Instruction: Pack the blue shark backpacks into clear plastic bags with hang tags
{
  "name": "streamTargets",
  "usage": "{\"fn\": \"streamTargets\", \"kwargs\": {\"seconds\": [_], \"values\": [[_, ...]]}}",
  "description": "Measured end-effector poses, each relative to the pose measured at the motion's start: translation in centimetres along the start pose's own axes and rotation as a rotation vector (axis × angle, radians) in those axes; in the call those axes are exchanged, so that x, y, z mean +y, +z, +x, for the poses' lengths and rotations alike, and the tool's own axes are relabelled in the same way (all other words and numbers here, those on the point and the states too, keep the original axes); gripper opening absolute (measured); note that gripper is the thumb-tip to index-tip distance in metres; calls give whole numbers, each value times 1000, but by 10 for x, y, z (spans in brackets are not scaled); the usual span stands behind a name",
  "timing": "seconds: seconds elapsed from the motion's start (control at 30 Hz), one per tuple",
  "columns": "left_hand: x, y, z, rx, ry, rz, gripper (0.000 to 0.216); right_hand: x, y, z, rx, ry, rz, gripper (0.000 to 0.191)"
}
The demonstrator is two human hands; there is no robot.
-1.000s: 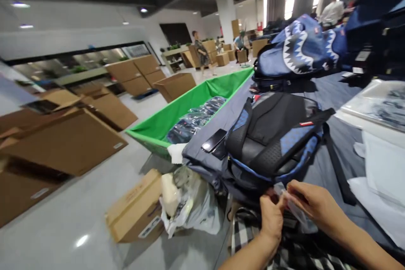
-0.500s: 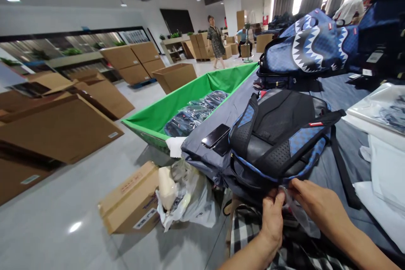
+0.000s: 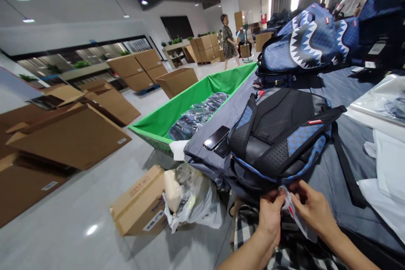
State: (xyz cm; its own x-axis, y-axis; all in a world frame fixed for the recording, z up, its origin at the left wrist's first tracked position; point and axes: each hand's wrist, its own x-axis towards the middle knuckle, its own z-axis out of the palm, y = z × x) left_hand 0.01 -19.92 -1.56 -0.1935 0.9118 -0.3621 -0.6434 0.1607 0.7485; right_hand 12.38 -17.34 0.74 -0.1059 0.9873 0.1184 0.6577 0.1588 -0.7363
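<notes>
A black and blue backpack (image 3: 278,135) lies on the cloth-covered table with its straps and back panel facing up. At its near edge, my left hand (image 3: 271,215) is closed, thumb pressed on a small translucent plastic bag (image 3: 300,221) with a red mark. My right hand (image 3: 313,209) has its fingers bent and pinched at the same bag, close to the backpack's lower edge. Its fingertips are partly hidden under that edge. A checked black and white cloth (image 3: 247,223) shows below my hands.
Left of the backpack lie a phone (image 3: 217,137) and a green bin (image 3: 158,124) of wrapped goods. A carton (image 3: 139,202) and a plastic bag of items (image 3: 199,206) stand on the floor. Shark-mouth backpacks (image 3: 303,46) are behind; white plastic sheets (image 3: 389,173) lie right. A person (image 3: 228,42) walks farther off.
My right hand has turned and its fingers have shifted on the plastic bag, whose red mark now shows. The view has swung slightly left, and the distant person has moved right.
</notes>
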Motion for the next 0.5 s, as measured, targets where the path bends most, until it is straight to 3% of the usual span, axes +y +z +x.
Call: {"fn": "streamTargets", "kwargs": {"seconds": [0.07,0.13,0.37,0.5], "values": [[4,1,-1,-3,-19,-7,47,-3,-2,-5,81,-14,31,46],[8,3,-3,-21,-61,-39,52,-6,-4,-9,39,-7,132,52],[9,3,1,7,-177,-3,62,-13,-7,6,-470,233,512,78],[5,9,3,-35,-126,-24,64,-9,-6,21,-637,419,662,80]]}}
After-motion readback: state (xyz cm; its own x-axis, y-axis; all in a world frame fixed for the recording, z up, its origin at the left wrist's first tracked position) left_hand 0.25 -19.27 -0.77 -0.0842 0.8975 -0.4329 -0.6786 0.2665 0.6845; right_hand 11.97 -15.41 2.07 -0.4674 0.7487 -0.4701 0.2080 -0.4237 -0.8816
